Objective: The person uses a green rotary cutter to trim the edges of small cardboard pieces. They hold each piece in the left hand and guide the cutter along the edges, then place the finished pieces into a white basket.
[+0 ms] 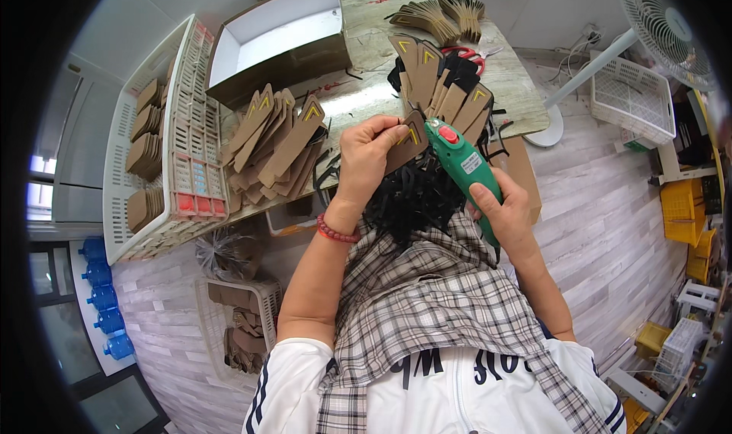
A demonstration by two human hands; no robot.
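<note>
My left hand pinches a flat brown piece with a yellow chevron and a dark edge. In my right hand is a green handheld power tool with a red switch, which looks like electric scissors. Its head meets the right edge of the brown piece; the blade itself is too small to make out. Below, a heap of black strips lies on my checked apron. Just beyond my hands, more brown pieces with black edging fan out on the table.
Trimmed-looking brown pieces pile on the table at left, beside a white-lined box and a white basket. Red-handled scissors and brown bundles lie farther back. A fan stands at right.
</note>
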